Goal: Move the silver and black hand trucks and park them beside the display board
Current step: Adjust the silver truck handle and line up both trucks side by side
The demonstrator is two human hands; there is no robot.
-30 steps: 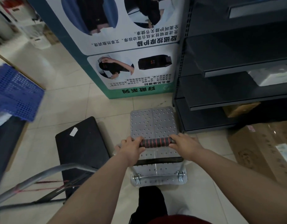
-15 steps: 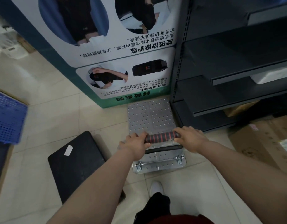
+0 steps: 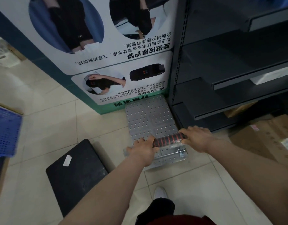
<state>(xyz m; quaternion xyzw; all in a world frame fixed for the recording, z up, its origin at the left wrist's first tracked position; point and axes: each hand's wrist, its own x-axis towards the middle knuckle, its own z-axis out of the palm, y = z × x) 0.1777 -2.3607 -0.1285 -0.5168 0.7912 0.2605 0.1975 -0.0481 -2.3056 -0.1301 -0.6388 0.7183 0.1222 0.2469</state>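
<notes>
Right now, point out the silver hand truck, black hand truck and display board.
silver hand truck (image 3: 148,117): head view, bare perforated deck.
black hand truck (image 3: 78,172): head view, middle of black deck.
display board (image 3: 117,65): head view, lower printed panel.

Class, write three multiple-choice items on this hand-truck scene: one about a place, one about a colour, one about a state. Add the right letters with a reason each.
1. Where is the silver hand truck's front edge?
A. At the display board's foot
B. Under the blue crate
C. On a shelf

2. What colour is the flat truck on the left?
A. Silver
B. Black
C. Green

3. How is the striped handle held?
A. By neither hand
B. By one hand
C. By both hands

Answers: A, its platform reaches the board's green base. B, its deck is black. C, the left hand and right hand each close on one end.
</notes>
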